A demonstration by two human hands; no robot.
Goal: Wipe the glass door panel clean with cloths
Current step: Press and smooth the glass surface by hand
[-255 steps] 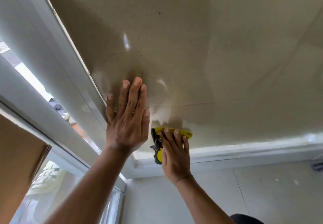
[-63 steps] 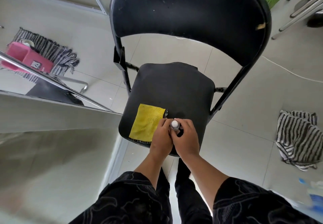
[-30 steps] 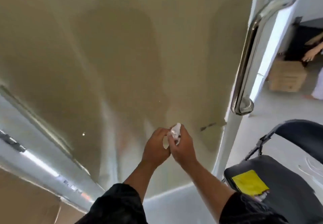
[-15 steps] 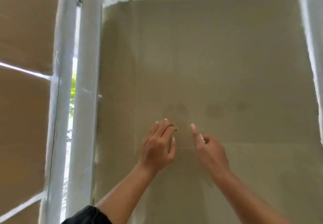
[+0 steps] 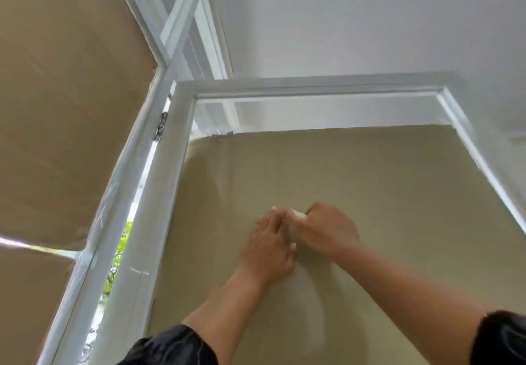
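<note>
Hands on the glass, mid-frame

Glass door panel (image 5: pixel 370 179) fills centre and right: stiff, slick, breakable I'd guess, so push flat, not hard. Left hand (image 5: pixel 270 239) lies straight-fingered on it; right hand (image 5: pixel 327 231) is fisted round a small white thing (image 5: pixel 299 214), too blurry to name.

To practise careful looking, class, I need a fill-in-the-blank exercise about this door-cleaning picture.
The right hand grips a small ____ object.
Leaves seen past the door frame are ____.
The left sleeve is ____.
Missing words: white, green, black.
</note>
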